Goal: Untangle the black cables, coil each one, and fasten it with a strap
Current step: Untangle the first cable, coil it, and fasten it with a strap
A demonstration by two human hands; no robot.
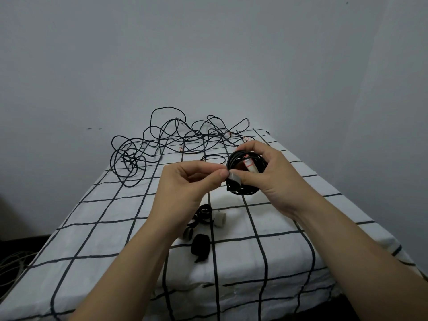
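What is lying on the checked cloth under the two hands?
Small strap rolls: a black roll, a pale roll and a loose black strap. A fourth roll is partly covered by the left forearm, so part of it cannot be seen.

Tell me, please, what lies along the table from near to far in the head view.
Black strap roll → white strap roll → coiled cable in the right hand, the left hand pinching a grey strap on it → tangled black cables by the wall.
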